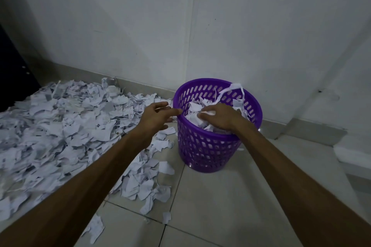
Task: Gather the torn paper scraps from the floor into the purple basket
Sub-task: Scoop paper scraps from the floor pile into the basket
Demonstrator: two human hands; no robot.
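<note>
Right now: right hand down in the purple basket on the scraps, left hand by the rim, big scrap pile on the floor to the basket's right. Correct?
One error: the head view shows the scrap pile left of the purple basket, not right. Right hand and left hand are as stated.

Purple basket [208, 146]: upright on tiled floor [230, 206] near the wall corner, filled with torn paper to its rim. Right hand [218, 115]: fingers curled, pressing on paper inside the basket. Left hand [155, 115]: fingers spread, touching the basket's left rim. Paper scraps [60, 126]: broad heap covering the floor's left side.
</note>
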